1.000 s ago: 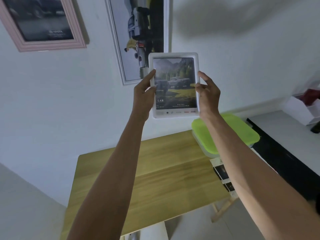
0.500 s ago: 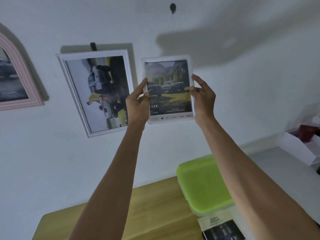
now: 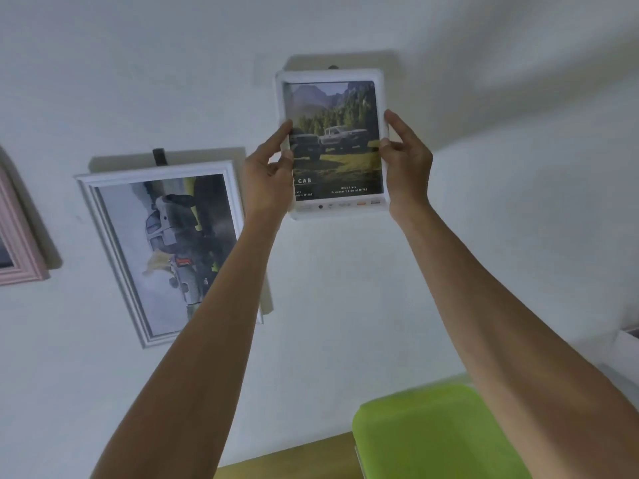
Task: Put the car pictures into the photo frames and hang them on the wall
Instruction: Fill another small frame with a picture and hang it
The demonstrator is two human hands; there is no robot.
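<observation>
White wall point(image 3: 501, 236) fills pretty much the whole view, and there are three photo frames up against it in total. Far left, cut off by the edge, is one pink frame point(image 3: 20, 243) with only a sliver of a dark picture showing. Next one over is a larger white frame point(image 3: 138, 305) hanging tilted from a dark hook point(image 3: 159, 156), with a pickup truck picture in it turned sideways; the left forearm crosses in front of its right part. Then the third, a small white frame point(image 3: 332, 75) with rounded corners, holding a car picture point(image 3: 337, 140) of two trucks on grass with trees and mountains behind, plus "CAB" printed low on it. It's pressed up high on the wall, and a second dark hook point(image 3: 333, 67) just peeks out at its top edge; can't tell if it's actually caught on it. Two hands on it: the left hand point(image 3: 268, 178) pinches the left edge with thumb and fingers, and the right hand point(image 3: 408, 160) grips the right edge the same way. Down at the near bottom there's one strip of wooden table point(image 3: 287, 458), and to the right one lime green lid point(image 3: 432, 437) of a container, partly behind the right arm.
</observation>
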